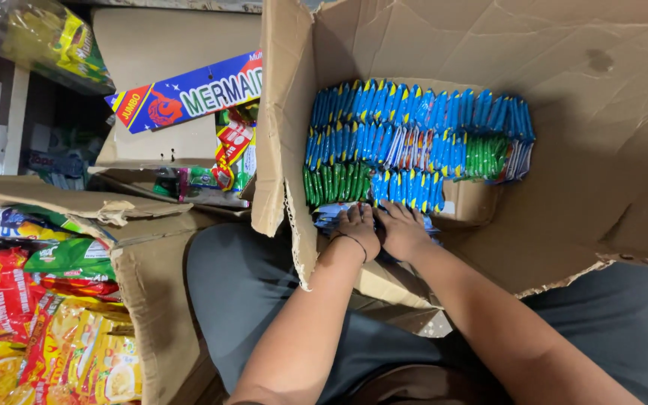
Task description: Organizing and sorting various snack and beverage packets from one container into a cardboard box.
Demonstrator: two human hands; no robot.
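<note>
While upright, sachets (414, 142) rowed sideways — hands (380, 229) touching.

Fingertips of left hand (357, 227) and right hand (401, 227) buried among sachets (414, 139) — grip not discernible. Cardboard box (601, 112) cut off top and right — far flaps unseen.

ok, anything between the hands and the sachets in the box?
Nothing visible. Both the left hand and the right hand are already inside the cardboard box, resting on sachets at the near edge; the flaps are folded open.
</note>
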